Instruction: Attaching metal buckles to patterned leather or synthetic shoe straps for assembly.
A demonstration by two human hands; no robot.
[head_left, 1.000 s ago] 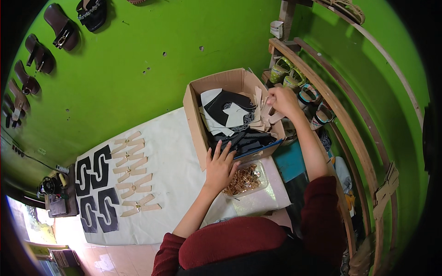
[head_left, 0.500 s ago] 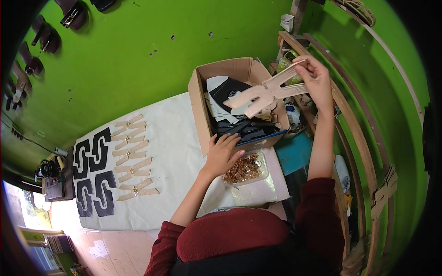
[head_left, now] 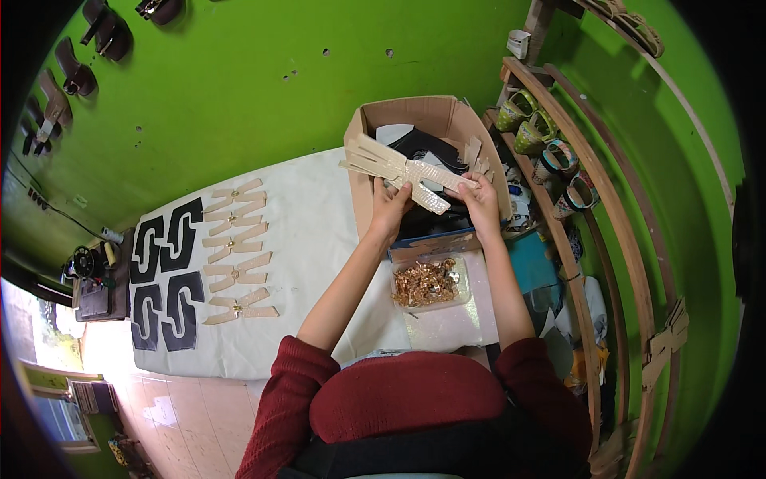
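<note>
Both my hands hold a beige, X-shaped sandal strap (head_left: 415,172) with a textured, shiny surface, above an open cardboard box (head_left: 361,199). My left hand (head_left: 389,209) pinches its near edge around the middle. My right hand (head_left: 481,204) is closed on its right-hand arm. Narrow strips fan out at the strap's left end; whether they belong to one piece or several stacked pieces I cannot tell. Inside the box lie black and white cut pieces (head_left: 427,148), partly hidden by the strap and my hands. Just below the box, a clear plastic tray holds gold-coloured metal fittings (head_left: 429,283).
On the white-covered table (head_left: 311,239), several beige crossed straps with gold fittings (head_left: 237,243) lie in a column. Black S-shaped pieces (head_left: 182,307) lie left of them. A wooden rack (head_left: 594,144) with patterned shoes (head_left: 576,195) stands at right; sandals (head_left: 108,32) hang on the green wall.
My right hand has brought the strap down and left over the box. My left hand has risen from the box's near edge and now grips the strap too. The view has shifted slightly.
</note>
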